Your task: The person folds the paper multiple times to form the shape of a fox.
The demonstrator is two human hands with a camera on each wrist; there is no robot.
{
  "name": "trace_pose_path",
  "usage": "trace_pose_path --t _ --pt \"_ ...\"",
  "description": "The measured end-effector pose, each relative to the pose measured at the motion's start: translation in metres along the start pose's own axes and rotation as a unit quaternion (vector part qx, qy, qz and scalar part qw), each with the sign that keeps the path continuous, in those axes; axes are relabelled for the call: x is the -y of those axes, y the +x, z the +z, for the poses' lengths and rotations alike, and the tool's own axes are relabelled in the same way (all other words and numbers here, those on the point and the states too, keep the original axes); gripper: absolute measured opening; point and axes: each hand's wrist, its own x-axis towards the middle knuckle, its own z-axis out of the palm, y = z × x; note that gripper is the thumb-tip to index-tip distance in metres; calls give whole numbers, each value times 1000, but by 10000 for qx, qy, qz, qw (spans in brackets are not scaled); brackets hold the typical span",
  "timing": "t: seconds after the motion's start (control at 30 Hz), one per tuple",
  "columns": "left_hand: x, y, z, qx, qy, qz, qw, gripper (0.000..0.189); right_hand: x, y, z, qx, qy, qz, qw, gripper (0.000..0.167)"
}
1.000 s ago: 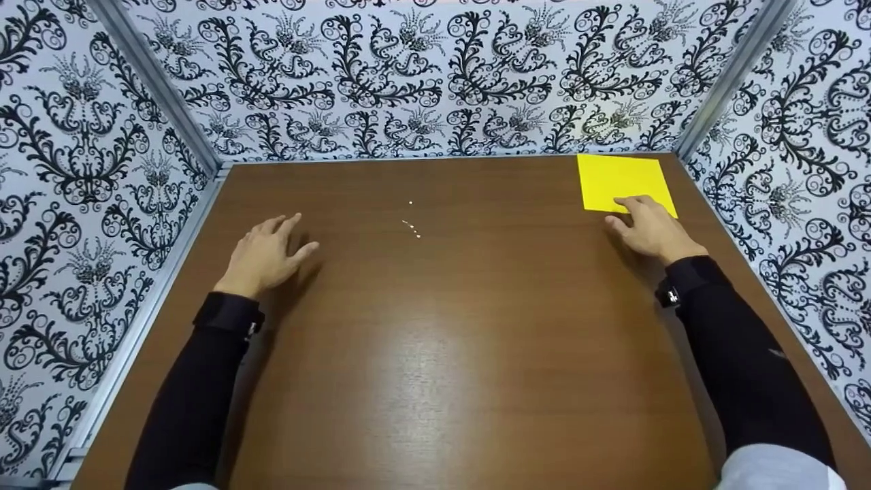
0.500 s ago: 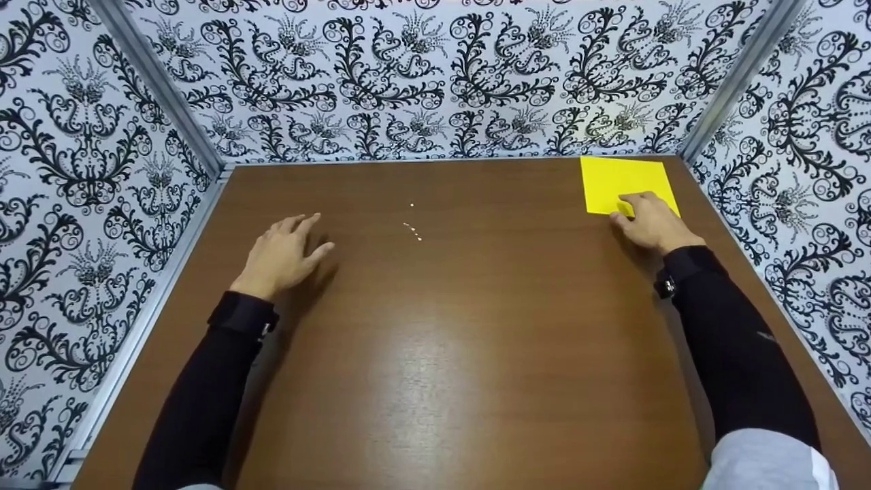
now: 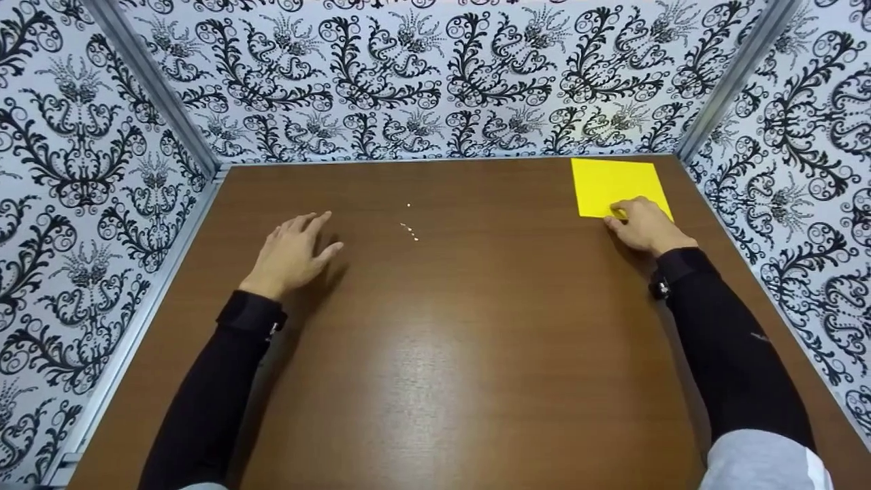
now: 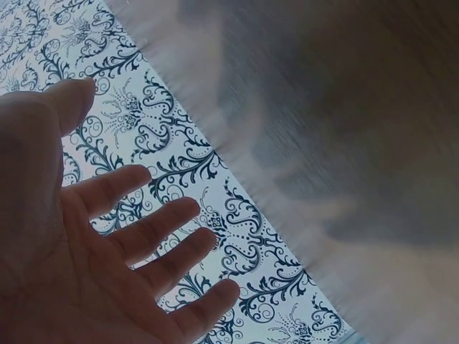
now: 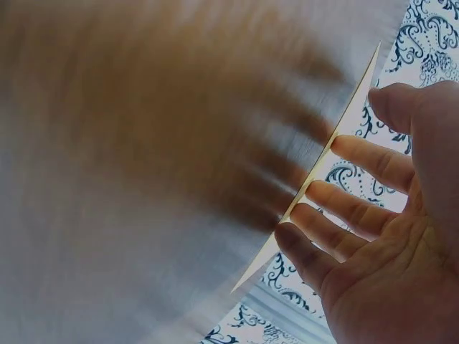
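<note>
A flat yellow sheet (image 3: 602, 180), which looks like paper, lies at the far right of the table in the head view. My right hand (image 3: 646, 226) rests its fingertips on the sheet's near part. In the right wrist view the sheet (image 5: 258, 264) shows edge-on as a thin bright strip. There the fingers (image 5: 351, 206) reach out to it, fairly straight, and the thumb stands apart from them. On the left, my left hand (image 3: 289, 255) hovers above the table, fingers spread and relaxed, holding nothing. Its palm and separated fingers (image 4: 161, 226) show in the left wrist view.
The brown wooden table (image 3: 422, 327) has a glossy surface. Several small white specks (image 3: 410, 233) mark it, far and near the middle. A patterned back wall (image 3: 435, 82) and side walls in metal frames (image 3: 153, 88) enclose it.
My left hand has moved right, toward the middle. The yellow sheet has slid slightly left and toward me under my right fingertips, which have drawn in a little.
</note>
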Motion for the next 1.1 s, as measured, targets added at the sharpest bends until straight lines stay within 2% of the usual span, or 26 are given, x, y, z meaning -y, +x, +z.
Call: trace_pose_path --t 0.57,0.83,1.1 --pt "-21 18 6 -41 113 318 9994 77 59 -9 12 -126 -56 -437 9990 43" --pt "-39 20 9 -97 -57 455 9989 75 88 -14 24 -244 -64 -907 9956 34" --pt "-59 22 17 48 -60 589 9982 73 118 -20 36 -143 -20 -1193 9928 31"
